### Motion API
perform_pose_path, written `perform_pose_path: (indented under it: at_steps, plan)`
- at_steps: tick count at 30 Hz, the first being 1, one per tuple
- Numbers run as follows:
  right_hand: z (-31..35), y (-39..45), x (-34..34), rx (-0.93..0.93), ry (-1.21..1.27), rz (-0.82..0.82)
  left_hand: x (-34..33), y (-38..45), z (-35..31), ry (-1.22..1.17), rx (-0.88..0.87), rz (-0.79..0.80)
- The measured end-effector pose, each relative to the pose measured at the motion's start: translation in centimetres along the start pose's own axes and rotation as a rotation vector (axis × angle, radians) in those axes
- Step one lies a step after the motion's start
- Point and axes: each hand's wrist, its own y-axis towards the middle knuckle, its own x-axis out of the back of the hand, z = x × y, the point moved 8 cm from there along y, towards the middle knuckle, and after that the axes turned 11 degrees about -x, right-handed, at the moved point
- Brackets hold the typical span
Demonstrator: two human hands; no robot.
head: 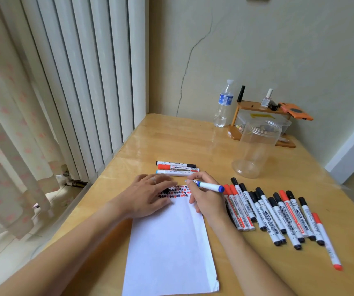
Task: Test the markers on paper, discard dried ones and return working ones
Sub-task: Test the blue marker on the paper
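Observation:
A white sheet of paper (169,248) lies on the wooden table (171,137), with rows of red and black test marks (177,192) near its far edge. My left hand (150,195) rests flat on the paper's top left part. My right hand (206,197) grips a blue marker (209,185), its cap posted on the rear end and its tip at the paper's far edge. Three capped markers (177,168) lie side by side just beyond the paper. Several black and red markers (278,214) lie in a row to the right.
An empty clear plastic jar (255,150) stands beyond the row of markers. A water bottle (224,105) and a small wooden shelf (261,124) with small items stand at the back by the wall. The table's left edge runs along a radiator and curtain.

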Motion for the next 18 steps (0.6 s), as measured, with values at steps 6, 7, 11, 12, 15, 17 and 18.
perform_pose_path:
  at_steps: [6,7,11,12,15,17,18]
  plan:
    - [-0.1,-0.4,0.2,-0.026,-0.069,-0.084,-0.8,-2.2,0.9,-0.058,0.082,-0.004]
    - [-0.1,-0.5,0.2,-0.032,-0.082,-0.096,-0.8,-2.2,0.8,-0.050,0.081,-0.008]
    - [-0.1,-0.7,0.4,-0.072,-0.096,-0.143,-0.8,-2.2,0.9,-0.065,0.085,-0.016]
    - [-0.1,-0.7,0.3,-0.075,-0.069,-0.133,-0.8,-2.2,1.0,-0.075,0.087,-0.018]
    - [-0.3,-0.6,-0.2,-0.072,-0.007,-0.068,-0.6,-2.3,1.2,-0.123,0.082,-0.050]
    - [-0.3,-0.6,-0.6,-0.057,0.014,-0.014,-0.3,-2.4,1.4,-0.142,0.070,-0.077]
    - [-0.2,-0.6,-0.7,-0.035,0.014,0.004,-0.3,-2.4,1.4,-0.148,0.066,-0.087]
